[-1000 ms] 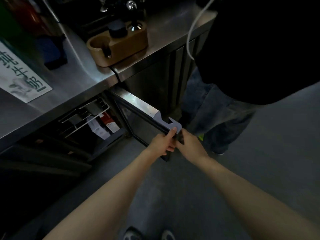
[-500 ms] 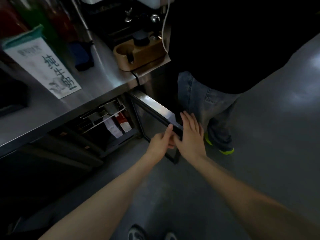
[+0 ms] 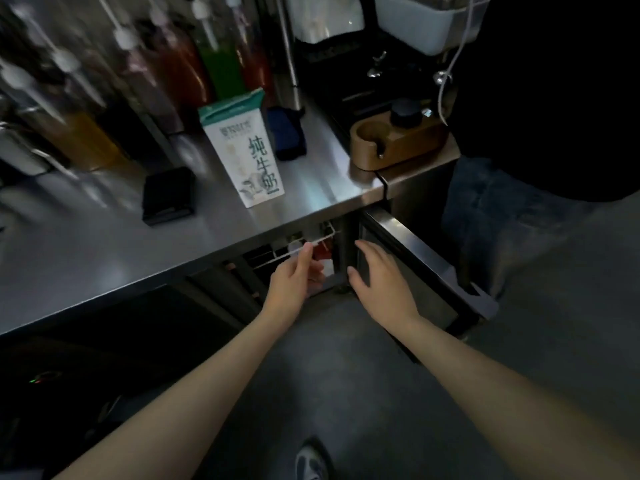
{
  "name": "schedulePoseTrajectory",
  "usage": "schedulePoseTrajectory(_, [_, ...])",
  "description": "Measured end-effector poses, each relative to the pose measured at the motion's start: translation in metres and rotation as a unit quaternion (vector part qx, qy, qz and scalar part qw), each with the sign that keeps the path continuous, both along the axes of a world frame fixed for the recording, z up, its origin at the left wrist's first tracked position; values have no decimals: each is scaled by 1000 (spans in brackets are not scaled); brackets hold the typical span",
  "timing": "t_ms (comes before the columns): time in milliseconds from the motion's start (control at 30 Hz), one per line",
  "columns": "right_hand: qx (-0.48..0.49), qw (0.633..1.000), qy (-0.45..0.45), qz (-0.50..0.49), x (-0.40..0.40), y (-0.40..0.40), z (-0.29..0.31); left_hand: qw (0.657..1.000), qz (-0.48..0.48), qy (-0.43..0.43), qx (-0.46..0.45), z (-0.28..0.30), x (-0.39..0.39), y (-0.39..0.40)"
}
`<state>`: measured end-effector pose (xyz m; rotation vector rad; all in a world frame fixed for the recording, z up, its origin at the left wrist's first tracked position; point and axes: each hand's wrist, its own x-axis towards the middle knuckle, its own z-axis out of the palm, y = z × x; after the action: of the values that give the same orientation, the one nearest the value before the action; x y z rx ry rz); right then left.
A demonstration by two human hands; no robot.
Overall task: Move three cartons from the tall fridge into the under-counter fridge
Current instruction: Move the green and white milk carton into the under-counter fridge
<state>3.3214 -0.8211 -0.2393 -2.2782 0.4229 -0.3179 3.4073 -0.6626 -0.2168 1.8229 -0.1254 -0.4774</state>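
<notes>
A white and green milk carton (image 3: 244, 152) stands upright on the steel counter (image 3: 104, 251), near its front edge. Below the counter the under-counter fridge is open, its door (image 3: 419, 261) swung out to the right. Inside it, a white wire shelf (image 3: 294, 251) and red and white cartons (image 3: 325, 259) show. My left hand (image 3: 294, 278) hangs in front of the opening, fingers loosely curled, holding nothing. My right hand (image 3: 381, 278) is spread open just left of the door's inner face, empty.
Another person in a dark top and jeans (image 3: 502, 216) stands close behind the open door. A wooden tamping station (image 3: 391, 143), a black flat box (image 3: 168, 195), a blue object (image 3: 287, 133) and several syrup bottles (image 3: 166, 67) sit on the counter. Grey floor lies below.
Both hands have left the door's outer edge and moved left toward the fridge opening. The view has tilted up, bringing the carton on the counter into full sight.
</notes>
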Motion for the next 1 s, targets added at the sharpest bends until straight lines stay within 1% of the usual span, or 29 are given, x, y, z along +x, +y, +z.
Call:
schedulePoseTrajectory(200, [-15,999,-29,33,76,24,23,995,51,-84,28,23,57,41])
schedulePoseTrajectory(300, [-12,998,-39,37,111,31,34,991,71,-97,58,31,92,49])
schedulePoseTrajectory(433, [-4,998,-48,45,151,38,46,987,74,-107,90,44,131,50])
schedulePoseTrajectory(533, [-6,996,-68,50,176,42,55,985,48,-127,109,51,157,49])
schedulePoseTrajectory(700, [-20,996,-76,48,196,40,57,981,-20,-179,78,56,174,49])
schedulePoseTrajectory(767, [-16,996,-76,44,200,40,57,982,-18,-179,50,57,175,48])
schedulePoseTrajectory(867, [29,996,-73,49,203,40,59,985,-12,-170,8,65,178,45])
schedulePoseTrajectory(1000, [63,994,-71,51,203,39,65,983,-9,-183,-13,75,181,43])
